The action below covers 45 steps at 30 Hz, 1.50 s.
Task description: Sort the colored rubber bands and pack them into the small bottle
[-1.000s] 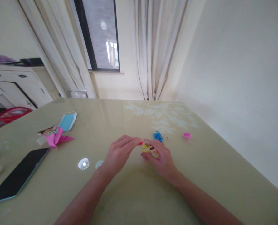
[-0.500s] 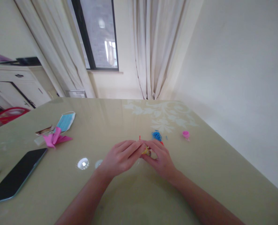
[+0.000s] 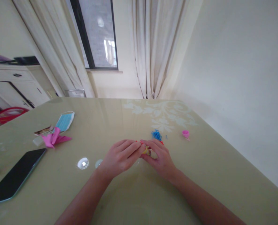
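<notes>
Clasps yellow jar [image 3: 144,151] with hidden contents in right hand [image 3: 161,157]; pinches red strip [image 3: 142,143] beside it with left hand [image 3: 121,157].

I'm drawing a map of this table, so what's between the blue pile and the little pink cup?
In the head view, just one small blue piece lies there, nearer the blue pile than the pink cup.
</notes>
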Tool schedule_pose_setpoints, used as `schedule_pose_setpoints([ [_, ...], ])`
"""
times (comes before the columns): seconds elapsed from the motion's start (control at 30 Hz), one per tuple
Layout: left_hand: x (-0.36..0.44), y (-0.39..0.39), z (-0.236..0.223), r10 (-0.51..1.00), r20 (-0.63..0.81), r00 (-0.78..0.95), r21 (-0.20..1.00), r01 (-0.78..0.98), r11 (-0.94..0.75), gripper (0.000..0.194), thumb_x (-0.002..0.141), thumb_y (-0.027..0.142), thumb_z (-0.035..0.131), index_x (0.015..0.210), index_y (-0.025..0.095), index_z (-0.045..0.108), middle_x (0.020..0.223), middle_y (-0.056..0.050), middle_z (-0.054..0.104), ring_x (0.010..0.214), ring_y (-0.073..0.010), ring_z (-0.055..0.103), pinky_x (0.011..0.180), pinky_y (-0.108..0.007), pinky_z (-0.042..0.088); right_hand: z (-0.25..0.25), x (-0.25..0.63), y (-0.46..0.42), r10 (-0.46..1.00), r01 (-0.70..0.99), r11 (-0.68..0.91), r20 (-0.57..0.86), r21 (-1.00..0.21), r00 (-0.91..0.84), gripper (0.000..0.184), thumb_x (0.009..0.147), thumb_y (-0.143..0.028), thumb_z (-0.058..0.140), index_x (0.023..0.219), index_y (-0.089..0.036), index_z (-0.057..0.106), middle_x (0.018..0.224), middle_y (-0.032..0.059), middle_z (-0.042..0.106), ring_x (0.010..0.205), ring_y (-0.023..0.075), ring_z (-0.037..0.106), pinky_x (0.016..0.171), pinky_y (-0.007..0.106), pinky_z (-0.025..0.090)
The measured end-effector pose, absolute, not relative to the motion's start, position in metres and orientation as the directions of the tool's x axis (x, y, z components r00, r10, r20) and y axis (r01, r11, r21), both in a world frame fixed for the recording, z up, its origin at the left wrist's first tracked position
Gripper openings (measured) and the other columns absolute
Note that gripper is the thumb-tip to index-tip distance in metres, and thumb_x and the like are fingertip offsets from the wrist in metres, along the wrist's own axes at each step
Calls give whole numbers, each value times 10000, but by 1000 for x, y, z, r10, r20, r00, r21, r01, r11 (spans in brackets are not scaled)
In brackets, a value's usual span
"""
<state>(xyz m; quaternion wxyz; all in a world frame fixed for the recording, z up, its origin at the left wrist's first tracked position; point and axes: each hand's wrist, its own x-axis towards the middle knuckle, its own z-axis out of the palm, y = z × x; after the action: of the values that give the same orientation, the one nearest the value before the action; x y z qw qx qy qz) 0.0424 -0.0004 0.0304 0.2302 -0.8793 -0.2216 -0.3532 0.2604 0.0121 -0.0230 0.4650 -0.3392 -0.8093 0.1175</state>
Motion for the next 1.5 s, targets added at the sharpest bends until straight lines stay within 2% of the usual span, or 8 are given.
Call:
schedule_pose_setpoints([
  [0.17, 43, 1, 30, 251, 711, 656, -226, 552, -803, 152, 1032, 136, 598, 1159, 116, 680, 988, -79, 771, 834, -191, 708, 742, -332, 602, -24, 261, 13, 664, 432, 737, 677, -520, -318, 370, 976, -451, 731, 1290, -257, 696, 1073, 77, 778, 954, 219, 723, 860, 354, 607],
  [0.4, 47, 0, 31, 332, 718, 611, -112, 572, -813, 156, 1081, 173, 513, 1075, 147, 667, 988, -65, 746, 859, -175, 677, 769, -317, 592, -24, 262, 12, 663, 414, 742, 667, -527, -340, 382, 972, -443, 739, 1309, -272, 683, 1098, 70, 777, 980, 222, 722, 885, 361, 598],
  [0.67, 43, -1, 32, 275, 713, 645, -183, 549, -815, 135, 1021, 129, 616, 1141, 109, 673, 924, -68, 754, 834, -187, 707, 752, -324, 609, -22, 261, 12, 659, 422, 744, 672, -517, -338, 374, 979, -443, 729, 1302, -261, 688, 1122, 74, 785, 1005, 221, 730, 899, 358, 596],
  [0.83, 40, -3, 34, 246, 749, 616, -139, 509, -850, 179, 1028, 143, 605, 1195, 135, 670, 981, -74, 791, 879, -181, 723, 786, -324, 601, -21, 262, 11, 683, 431, 725, 643, -537, -347, 360, 979, -442, 729, 1292, -266, 706, 1125, 81, 783, 999, 226, 733, 893, 367, 607],
  [1.07, 38, -1, 33, 244, 781, 575, -142, 544, -827, 154, 1063, 188, 557, 1098, 164, 705, 1000, -64, 821, 805, -173, 665, 725, -322, 532, -23, 262, 11, 681, 428, 727, 641, -536, -354, 391, 965, -458, 745, 1307, -273, 704, 1128, 83, 781, 1009, 233, 735, 897, 375, 606],
  [1.33, 39, -1, 30, 260, 751, 607, -128, 519, -845, 247, 1054, 145, 556, 1270, 128, 674, 1153, -109, 799, 934, -199, 697, 812, -343, 631, -22, 262, 13, 685, 412, 724, 643, -553, -342, 382, 975, -449, 735, 1300, -252, 696, 1113, 78, 779, 1000, 224, 723, 895, 366, 593],
  [1.5, 43, 2, 26, 298, 746, 596, -51, 497, -866, 316, 1061, 143, 538, 1365, 137, 627, 1228, -139, 763, 1035, -212, 718, 893, -378, 656, -23, 263, 15, 727, 410, 685, 609, -603, -317, 375, 969, -493, 729, 1256, -252, 715, 1113, 79, 787, 990, 233, 725, 899, 381, 587],
])
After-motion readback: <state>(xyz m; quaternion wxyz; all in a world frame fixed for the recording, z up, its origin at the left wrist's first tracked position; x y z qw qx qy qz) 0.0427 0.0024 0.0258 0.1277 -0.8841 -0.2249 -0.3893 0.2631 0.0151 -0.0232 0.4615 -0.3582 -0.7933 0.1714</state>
